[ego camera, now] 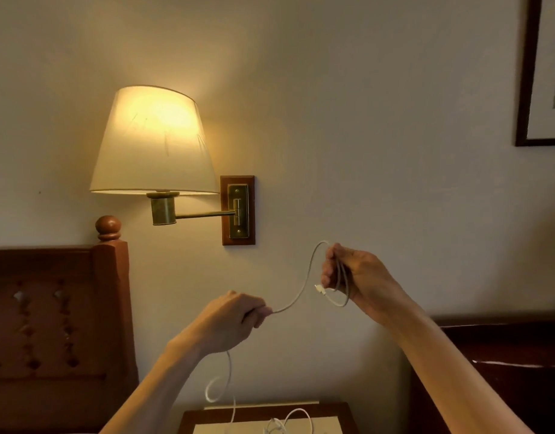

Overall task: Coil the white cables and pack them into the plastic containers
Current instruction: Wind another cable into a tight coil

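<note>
A: Two hands are up in the air, and both hold one white cable (296,296). See it?

B: Yes. What is the right hand (356,277) doing?

A: It is at about three o'clock from the middle of the view. Its fingers are curled round a small loop of the cable. The loop hangs just under the hand, and a little plug end (319,289) pokes out beside the fingers.

B: And the left hand (238,321)?

A: It is lower, at about six o'clock. It pinches the same cable in a closed fist. The cable runs from that fist up in a curve to the right hand.

B: Where does the rest go?

A: It drops down under the left wrist, makes a curl, and falls to the small table (342,411) at the bottom edge. More white cable (288,422) lies there in a loose pile.

B: So which step is this?

A: I think it is the coiling step, and only the first loop or so is made. Most of the cable hangs free.

B: What comes next?

A: My guess is the left hand should bring its bit of cable over to the right hand to make one more loop the same size. I cannot see any plastic boxes, so packing looks far off.

B: What else is there?

A: A lit wall lamp (152,142) at ten o'clock, and a wooden headboard (50,308) at eight o'clock.
</note>
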A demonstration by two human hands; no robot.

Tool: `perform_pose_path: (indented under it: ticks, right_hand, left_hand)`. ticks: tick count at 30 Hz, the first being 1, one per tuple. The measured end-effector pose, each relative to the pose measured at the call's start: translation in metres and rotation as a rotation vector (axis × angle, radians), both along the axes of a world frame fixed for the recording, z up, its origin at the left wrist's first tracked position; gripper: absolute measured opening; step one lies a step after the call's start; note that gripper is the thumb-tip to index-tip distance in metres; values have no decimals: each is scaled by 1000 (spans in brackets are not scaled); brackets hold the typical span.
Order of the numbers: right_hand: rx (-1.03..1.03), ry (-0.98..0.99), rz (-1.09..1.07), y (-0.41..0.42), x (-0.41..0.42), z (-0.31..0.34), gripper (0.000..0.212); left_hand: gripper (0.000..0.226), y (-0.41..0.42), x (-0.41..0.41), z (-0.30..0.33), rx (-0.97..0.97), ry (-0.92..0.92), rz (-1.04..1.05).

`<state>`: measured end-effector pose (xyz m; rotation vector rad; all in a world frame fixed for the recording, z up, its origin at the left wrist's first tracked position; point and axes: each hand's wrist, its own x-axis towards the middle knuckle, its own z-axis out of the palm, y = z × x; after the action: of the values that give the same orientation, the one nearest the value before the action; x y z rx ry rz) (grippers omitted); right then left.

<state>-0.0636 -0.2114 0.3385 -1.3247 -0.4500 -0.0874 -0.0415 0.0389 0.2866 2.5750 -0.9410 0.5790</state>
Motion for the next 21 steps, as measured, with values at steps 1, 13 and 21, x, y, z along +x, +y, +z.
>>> perform_pose_path:
  ticks: [1,13,21]
  right_hand:
    - [-43,-48,-51,7,0,-1,31]
    - [-430,-149,-60,31,-1,-28,40]
    - [-189,121,233,31,-16,-28,39]
  left_hand:
    - [33,-9,-9,10,38,-34,-41]
    - [23,-35,-30,41,-217,-329,-276]
    - [22,-35,-5,19,-454,-353,-177]
